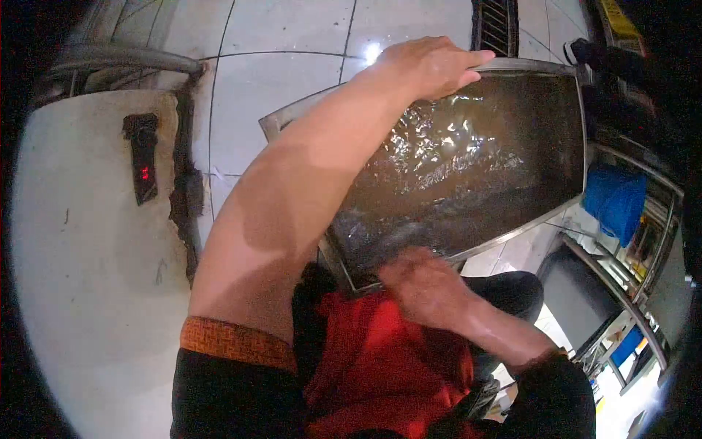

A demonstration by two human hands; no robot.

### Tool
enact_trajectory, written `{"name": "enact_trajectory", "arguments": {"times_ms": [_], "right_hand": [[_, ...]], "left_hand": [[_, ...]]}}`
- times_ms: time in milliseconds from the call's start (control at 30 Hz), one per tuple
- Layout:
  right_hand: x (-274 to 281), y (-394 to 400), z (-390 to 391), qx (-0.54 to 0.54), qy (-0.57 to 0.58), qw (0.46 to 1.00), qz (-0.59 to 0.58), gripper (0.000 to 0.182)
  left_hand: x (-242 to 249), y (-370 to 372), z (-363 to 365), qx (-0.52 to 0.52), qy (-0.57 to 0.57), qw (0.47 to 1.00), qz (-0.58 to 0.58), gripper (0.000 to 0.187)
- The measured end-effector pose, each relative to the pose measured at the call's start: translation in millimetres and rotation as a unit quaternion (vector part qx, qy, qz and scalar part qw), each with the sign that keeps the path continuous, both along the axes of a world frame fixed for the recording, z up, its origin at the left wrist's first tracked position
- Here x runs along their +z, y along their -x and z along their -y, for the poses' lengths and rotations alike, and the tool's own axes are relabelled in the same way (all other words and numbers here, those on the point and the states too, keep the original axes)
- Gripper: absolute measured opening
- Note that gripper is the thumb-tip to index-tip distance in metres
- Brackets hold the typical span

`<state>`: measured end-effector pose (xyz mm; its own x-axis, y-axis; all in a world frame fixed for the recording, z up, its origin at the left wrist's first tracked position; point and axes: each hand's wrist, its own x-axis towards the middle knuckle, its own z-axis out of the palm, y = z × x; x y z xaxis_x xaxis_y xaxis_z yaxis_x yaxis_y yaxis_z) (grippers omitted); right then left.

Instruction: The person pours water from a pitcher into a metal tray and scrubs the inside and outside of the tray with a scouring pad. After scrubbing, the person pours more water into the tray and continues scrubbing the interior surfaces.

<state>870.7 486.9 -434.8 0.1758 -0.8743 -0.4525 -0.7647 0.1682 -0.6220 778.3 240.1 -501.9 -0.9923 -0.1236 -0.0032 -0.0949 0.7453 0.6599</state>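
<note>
A rectangular metal tray (526, 233) with a raised rim holds murky, rippling brownish water. Reaching across it, my left hand (433, 67) is closed over the far rim, with a finger and the thumb on either side of the edge. My right hand (424, 287) is curled and somewhat blurred at the near rim, close to the lower left corner. Whatever it may hold is hidden under the fingers. A red cloth or apron (387, 358) covers my lap below the tray.
White floor tiles (285, 29) surround the tray, with a dark drain grate (495, 29) beyond it. At left stands a pale appliance (95, 278) with a red-lit display (144, 173). A metal rack (621, 285) and a blue item (616, 201) are at right.
</note>
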Motion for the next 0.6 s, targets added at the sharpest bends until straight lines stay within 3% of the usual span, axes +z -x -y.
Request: {"name": "enact_trajectory", "arguments": {"times_ms": [67, 100, 233, 333, 467, 500, 600], "right_hand": [[4, 13, -1, -0.020, -0.043, 0.999, 0.000, 0.033], [12, 27, 7, -0.085, -0.121, 0.989, -0.023, 0.032], [0, -30, 2, -0.040, 0.035, 0.997, 0.048, 0.031], [3, -9, 2, -0.046, -0.002, 0.996, 0.073, 0.027], [-3, 7, 12, -0.016, -0.109, 0.992, 0.066, 0.027], [-11, 0, 27, 0.026, -0.168, 0.985, -0.001, 0.023], [-80, -14, 49, 0.150, -0.279, 0.949, -0.006, 0.034]], "left_hand": [[-7, -14, 4, 0.005, 0.000, 1.000, 0.006, 0.041], [-12, -12, 4, -0.002, 0.005, 1.000, 0.000, 0.041], [-20, -3, 4, -0.024, 0.009, 0.999, -0.034, 0.042], [-16, -6, 4, -0.025, 0.011, 0.999, -0.035, 0.042], [-21, -6, 5, -0.021, -0.018, 0.997, -0.077, 0.042], [-22, -4, 6, -0.026, -0.023, 0.997, -0.062, 0.042], [-21, 1, 9, -0.030, -0.019, 0.998, -0.043, 0.044]]}}
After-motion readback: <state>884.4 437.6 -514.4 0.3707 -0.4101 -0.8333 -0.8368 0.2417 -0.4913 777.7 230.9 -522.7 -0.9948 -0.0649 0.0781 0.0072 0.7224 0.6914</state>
